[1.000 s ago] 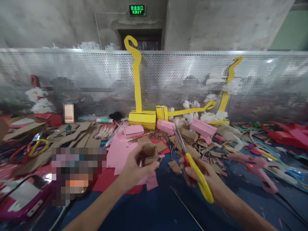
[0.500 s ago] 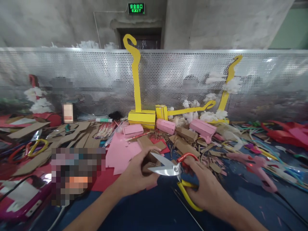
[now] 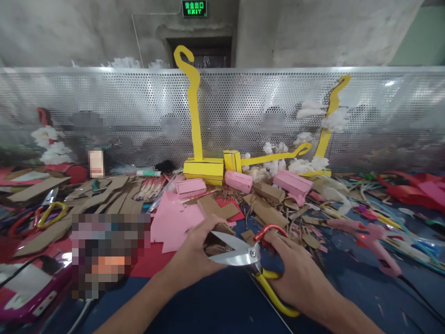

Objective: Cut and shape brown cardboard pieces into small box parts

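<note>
The left hand (image 3: 194, 250) was curled w/ thumb and fingers around a small folded cardboard piece (image 3: 216, 242), near side of the blue table (image 3: 194, 306), approx. mid-scene. The right hand (image 3: 295, 266) gripped the scissors (image 3: 243, 255) by their red & yellow handles, blades spread and pointing left across the cardboard piece; hard to be sure, but the blades possibly touched it. The hands were apart, w/ the scissors btwn them. Just beyond the left hand lay a pink sheet (image 3: 174, 222), w/ a red sheet (image 3: 141, 265) on its near left. Farther back sat three small pink boxes (image 3: 238, 181), and behind them a yellow box (image 3: 203, 171) w/ a tall hooked strip (image 3: 195, 116) standing upright. Cardboard scraps (image 3: 269, 213) etc. littered the area far of the right hand. At right lay a pink glue gun (image 3: 375, 243), its cord running off near right; at far left, a 2nd pair of red & yellow scissors (image 3: 52, 215). A perforated metal panel (image 3: 139, 97) ran along the far side.
</note>
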Motion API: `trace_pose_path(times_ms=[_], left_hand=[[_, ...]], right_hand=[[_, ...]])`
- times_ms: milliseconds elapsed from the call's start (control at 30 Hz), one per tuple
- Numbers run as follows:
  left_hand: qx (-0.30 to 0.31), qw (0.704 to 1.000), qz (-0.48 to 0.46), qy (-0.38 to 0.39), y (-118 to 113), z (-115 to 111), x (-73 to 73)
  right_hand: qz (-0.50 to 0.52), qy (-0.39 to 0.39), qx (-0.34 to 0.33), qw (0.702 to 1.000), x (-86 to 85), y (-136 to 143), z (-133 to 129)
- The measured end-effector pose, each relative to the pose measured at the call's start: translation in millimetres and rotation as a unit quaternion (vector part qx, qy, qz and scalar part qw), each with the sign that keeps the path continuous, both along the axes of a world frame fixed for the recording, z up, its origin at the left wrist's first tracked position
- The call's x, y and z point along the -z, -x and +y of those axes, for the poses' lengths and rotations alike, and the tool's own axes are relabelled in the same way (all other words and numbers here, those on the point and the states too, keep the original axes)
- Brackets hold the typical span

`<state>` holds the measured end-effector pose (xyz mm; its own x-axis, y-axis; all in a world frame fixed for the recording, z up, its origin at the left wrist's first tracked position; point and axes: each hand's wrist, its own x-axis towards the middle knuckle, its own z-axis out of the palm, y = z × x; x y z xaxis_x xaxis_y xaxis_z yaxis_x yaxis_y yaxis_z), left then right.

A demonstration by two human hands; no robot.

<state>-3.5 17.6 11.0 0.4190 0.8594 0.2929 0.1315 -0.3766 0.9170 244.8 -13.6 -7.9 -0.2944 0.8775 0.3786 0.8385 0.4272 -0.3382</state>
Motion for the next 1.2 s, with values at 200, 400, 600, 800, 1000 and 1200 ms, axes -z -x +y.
trace_pose_path(times_ms=[200,400,600,800,1000,1200], left_hand=[[-0.006,0.999,0.020,-0.037,2.6,3.9,2.0],[-0.033,0.999,0.018,-0.033,3.7,9.3,6.3],[-0.086,0.996,0.010,-0.026,8.6,19.9,13.3],[-0.129,0.991,0.020,0.017,3.5,23.6,7.2],[-0.180,0.982,-0.055,0.015,2.9,23.2,1.1],[-0.181,0.979,0.055,-0.072,4.1,21.8,2.6]], right_hand=[[0.003,-0.032,-0.017,0.999,-2.6,-1.6,-1.7],[0.054,-0.018,0.031,0.998,-0.4,0.2,1.6],[0.183,0.017,0.066,0.981,4.5,-6.5,12.1],[0.221,0.039,0.061,0.973,2.0,-8.3,15.7],[0.248,0.070,0.045,0.965,-0.4,-4.4,14.4],[0.205,0.094,0.028,0.974,6.5,-3.7,15.8]])
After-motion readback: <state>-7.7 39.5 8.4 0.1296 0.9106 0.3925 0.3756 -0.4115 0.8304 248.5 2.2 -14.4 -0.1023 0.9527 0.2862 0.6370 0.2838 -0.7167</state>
